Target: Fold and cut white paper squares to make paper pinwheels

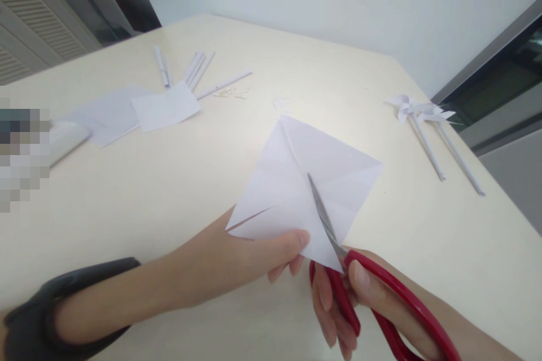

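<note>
A creased white paper square (305, 180) is held up over the cream table (169, 192). My left hand (254, 254) pinches its lower edge, thumb on top and fingers beneath. My right hand (359, 299) grips red-handled scissors (351, 276); their blades lie closed along a diagonal crease, tip near the sheet's middle. A cut slit shows at the paper's left corner, close to my left hand.
Two finished paper pinwheels (423, 115) on rolled sticks lie at the right edge. Loose white sheets (139, 110) and several rolled paper sticks (195, 67) lie at the back left. A blurred patch covers the left edge. The table ends close on the right.
</note>
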{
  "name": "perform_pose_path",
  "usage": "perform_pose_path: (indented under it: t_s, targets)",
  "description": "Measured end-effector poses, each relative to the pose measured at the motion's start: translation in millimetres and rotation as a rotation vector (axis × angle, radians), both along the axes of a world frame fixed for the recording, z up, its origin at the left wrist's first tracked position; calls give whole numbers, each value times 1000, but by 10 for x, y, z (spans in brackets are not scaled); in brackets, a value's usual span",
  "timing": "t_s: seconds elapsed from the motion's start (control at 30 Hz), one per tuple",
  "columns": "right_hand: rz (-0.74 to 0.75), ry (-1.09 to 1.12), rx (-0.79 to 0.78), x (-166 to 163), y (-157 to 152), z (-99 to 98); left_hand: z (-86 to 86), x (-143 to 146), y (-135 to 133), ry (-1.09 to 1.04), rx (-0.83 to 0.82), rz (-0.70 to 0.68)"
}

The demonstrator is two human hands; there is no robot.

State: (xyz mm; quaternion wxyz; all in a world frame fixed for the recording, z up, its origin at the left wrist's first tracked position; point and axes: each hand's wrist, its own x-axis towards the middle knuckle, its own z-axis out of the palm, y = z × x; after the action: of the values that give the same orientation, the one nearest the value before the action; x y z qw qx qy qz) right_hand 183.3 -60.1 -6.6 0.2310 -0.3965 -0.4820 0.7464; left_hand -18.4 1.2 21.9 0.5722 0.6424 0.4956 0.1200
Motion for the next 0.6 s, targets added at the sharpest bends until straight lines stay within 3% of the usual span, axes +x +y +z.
perform_pose_path:
  t_s: [0.6]
  targets:
    - [-27, -28, -23, -9, -19, 30, 35, 8, 9, 1, 1, -39]
